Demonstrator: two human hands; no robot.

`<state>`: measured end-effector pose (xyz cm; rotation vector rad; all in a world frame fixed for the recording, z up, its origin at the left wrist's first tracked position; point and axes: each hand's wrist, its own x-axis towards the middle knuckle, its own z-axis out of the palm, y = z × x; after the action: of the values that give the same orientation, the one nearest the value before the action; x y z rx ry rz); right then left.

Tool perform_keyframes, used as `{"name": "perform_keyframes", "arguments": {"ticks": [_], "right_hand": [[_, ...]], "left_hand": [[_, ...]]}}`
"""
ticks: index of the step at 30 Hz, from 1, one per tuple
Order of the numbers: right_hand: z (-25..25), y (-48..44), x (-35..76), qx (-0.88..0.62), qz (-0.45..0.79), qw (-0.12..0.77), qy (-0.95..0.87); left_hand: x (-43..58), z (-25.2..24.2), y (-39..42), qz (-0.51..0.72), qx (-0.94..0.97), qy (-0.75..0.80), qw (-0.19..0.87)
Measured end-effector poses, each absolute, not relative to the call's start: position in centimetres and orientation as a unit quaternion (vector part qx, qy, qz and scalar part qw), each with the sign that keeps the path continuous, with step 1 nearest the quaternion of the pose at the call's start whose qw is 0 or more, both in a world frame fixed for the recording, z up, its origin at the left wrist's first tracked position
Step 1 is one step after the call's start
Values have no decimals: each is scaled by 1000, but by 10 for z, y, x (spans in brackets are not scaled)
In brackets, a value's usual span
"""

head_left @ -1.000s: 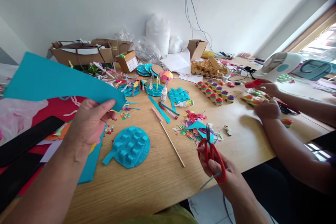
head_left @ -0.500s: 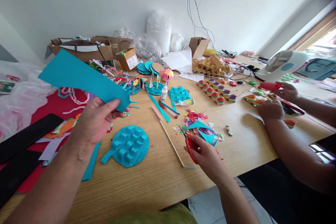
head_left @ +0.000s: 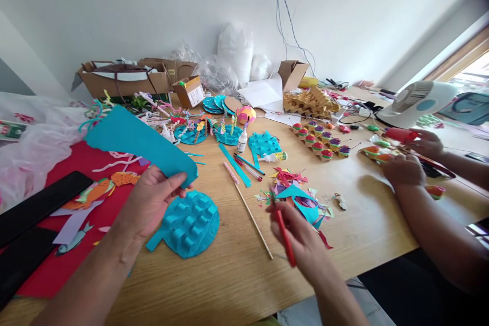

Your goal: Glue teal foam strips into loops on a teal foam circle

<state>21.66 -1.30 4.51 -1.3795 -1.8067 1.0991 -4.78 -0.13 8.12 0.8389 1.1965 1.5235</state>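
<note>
My left hand (head_left: 151,201) pinches one end of a long teal foam sheet (head_left: 133,140) that slants up to the left above the table. Just below it lies a round teal woven piece (head_left: 189,224) on the wooden table (head_left: 237,275). My right hand (head_left: 294,234) is closed round red-handled scissors (head_left: 284,237), their blades pointing up towards a heap of coloured paper scraps (head_left: 296,196). A thin wooden stick (head_left: 252,219) lies between the two hands.
Another person's hands (head_left: 405,168) work at the right near a red tool (head_left: 399,135) and a white fan (head_left: 418,102). A tray of coloured cups (head_left: 321,137), a glue bottle (head_left: 240,142), cardboard boxes (head_left: 126,79) and a red sheet (head_left: 61,265) with black bars surround the middle.
The teal sheet has come down and in towards the table. My right hand has carried the scissors up from the table's edge to the scrap heap.
</note>
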Motion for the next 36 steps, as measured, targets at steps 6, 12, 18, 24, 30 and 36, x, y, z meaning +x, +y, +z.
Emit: {"name": "perform_keyframes", "arguments": {"ticks": [6,12,18,24,30,36], "right_hand": [[47,-24,178,-470,443,240,-725],[43,-21,176,-475,411,239,-740],[38,-22,177,-489,403,237,-736],[38,-24,170,-464,426,239,-739],[40,-19,163,-464,423,254,-735],[43,-13,163,-476,409,266,-732]], "left_hand": [[-30,71,5,602,375,487,509],[-33,83,17,602,454,497,430],[-33,84,19,587,471,502,426],[-19,68,15,556,462,500,477],[-10,63,14,534,486,536,438],[-5,59,13,518,509,530,438]]}}
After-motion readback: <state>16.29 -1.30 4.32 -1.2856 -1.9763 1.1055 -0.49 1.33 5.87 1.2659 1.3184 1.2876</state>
